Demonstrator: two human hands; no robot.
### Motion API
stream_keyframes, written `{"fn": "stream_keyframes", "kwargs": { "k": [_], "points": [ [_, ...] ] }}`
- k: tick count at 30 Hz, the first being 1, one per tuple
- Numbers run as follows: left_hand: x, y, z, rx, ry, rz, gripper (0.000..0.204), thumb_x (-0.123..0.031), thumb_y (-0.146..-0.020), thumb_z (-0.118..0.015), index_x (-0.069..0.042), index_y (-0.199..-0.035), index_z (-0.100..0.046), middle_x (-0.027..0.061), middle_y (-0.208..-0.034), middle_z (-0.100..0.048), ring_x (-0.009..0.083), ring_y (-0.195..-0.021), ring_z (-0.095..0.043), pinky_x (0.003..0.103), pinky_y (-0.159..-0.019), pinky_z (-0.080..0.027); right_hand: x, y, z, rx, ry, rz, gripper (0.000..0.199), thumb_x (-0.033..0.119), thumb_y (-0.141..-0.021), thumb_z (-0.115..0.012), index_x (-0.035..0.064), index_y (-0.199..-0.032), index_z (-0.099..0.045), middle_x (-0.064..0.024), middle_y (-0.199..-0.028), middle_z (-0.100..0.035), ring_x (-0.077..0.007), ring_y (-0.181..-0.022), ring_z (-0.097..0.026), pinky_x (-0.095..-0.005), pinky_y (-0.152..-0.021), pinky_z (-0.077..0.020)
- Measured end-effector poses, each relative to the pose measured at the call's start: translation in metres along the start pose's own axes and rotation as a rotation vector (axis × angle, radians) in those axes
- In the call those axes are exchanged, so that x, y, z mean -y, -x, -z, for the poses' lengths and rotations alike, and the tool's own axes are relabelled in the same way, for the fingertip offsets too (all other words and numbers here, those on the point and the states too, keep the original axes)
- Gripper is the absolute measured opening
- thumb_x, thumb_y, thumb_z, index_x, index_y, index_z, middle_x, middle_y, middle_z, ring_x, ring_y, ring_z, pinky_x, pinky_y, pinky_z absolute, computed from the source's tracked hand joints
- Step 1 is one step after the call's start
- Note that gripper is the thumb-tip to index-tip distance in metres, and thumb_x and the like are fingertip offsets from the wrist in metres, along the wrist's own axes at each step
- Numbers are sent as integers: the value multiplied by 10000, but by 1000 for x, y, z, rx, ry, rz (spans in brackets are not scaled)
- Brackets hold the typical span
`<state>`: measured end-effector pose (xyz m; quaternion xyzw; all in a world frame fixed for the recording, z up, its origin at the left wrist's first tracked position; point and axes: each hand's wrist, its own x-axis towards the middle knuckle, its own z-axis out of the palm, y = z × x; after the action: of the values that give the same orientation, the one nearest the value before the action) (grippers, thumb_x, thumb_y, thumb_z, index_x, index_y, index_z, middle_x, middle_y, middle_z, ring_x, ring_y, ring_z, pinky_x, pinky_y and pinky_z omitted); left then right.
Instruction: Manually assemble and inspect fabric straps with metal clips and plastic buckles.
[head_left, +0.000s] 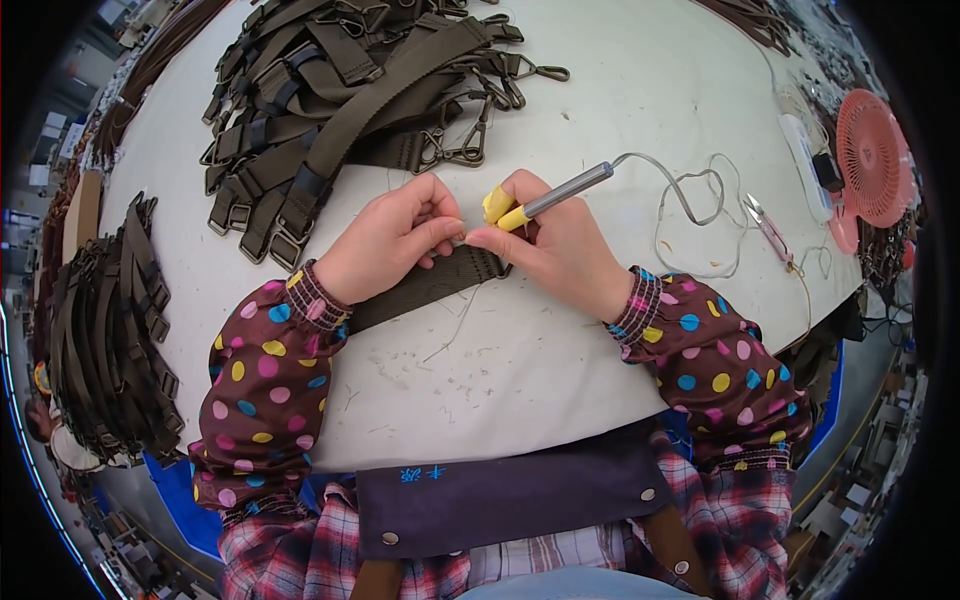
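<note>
Centre of frame: left hand [385, 240] pinches the olive strap [440, 282] end; right hand [560, 250], grip closed on the heated trimming pen [555, 195]. Keep its tip steady, fingers clear.

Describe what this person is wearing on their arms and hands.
Both hands, left hand and right hand, are bare, without gloves. Each forearm wears a brown oversleeve with multicoloured polka dots and striped elastic cuffs, over a red plaid shirt.
</note>
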<state>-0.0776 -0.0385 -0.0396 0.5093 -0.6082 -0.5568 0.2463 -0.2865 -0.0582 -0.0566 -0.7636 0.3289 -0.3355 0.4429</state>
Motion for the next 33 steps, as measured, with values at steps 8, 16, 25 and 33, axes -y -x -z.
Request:
{"fn": "stream_keyframes", "kwargs": {
  "k": [8,16,25,33],
  "points": [
    [-5,11,8,-98,-215,-73,192,-159,-894,-621,-24,-971,-508,50,-847,-589,135,-744,-593,263,-655,-492,-2,0,2,-38,-6,55,257,205,-851,-699,33,-900,-514,-40,-693,-566,-116,-585,-518,-250,-539,-420],
    [-4,83,17,-212,-920,-131,376,-235,-733,-769,-60,-976,-541,97,-963,-543,272,-836,-573,340,-733,-483,-12,14,39,114,397,293,204,77,-801,-678,70,-981,-582,-71,-834,-607,-276,-795,-572,-350,-698,-479],
    [2,101,6,-468,-1259,-499,234,-13,-631,-649,-83,-839,-569,37,-847,-547,218,-750,-546,314,-638,-470,-2,20,40,136,542,482,263,-14,-726,-655,68,-960,-565,-73,-842,-562,-266,-832,-541,-347,-696,-475],
    [-16,96,-7,-311,-966,-312,256,-91,-744,-722,-77,-971,-604,54,-970,-568,235,-795,-583,315,-676,-498,1,27,43,35,375,397,225,-14,-780,-624,44,-992,-576,-72,-858,-602,-233,-757,-582,-303,-652,-484]
  ]
}}
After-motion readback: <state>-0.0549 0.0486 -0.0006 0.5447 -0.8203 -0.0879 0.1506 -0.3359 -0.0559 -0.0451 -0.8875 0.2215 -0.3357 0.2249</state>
